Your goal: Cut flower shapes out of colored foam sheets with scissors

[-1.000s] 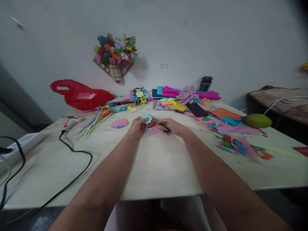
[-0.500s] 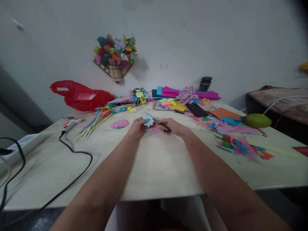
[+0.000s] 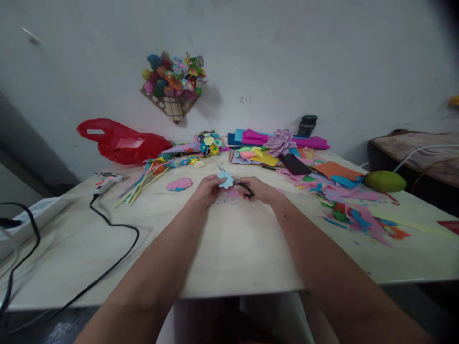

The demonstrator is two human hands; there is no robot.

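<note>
My left hand (image 3: 208,189) pinches a light blue scalloped piece (image 3: 225,180) near the middle of the table. My right hand (image 3: 256,189) is wrapped round the black handles of a pair of scissors (image 3: 245,189). The scissor blades point up and to the left, against the blue piece, their tips showing beyond it. Pink and blue scraps (image 3: 234,193) lie on the table beneath and between my hands. A pink scalloped piece (image 3: 180,183), with some blue under its edge, rests to the left of my left hand.
A glue gun (image 3: 109,182) with a black cord and a power strip (image 3: 34,222) are at left. A red bag (image 3: 125,145) lies behind. Coloured sheets, a purple flower (image 3: 280,142), a phone (image 3: 296,164), scraps (image 3: 358,217) and a green fruit (image 3: 385,181) are at right.
The blue piece in my left hand has turned and shifted slightly right against the scissors. The red thing that showed beneath it is no longer seen. The whole view has moved a little.
</note>
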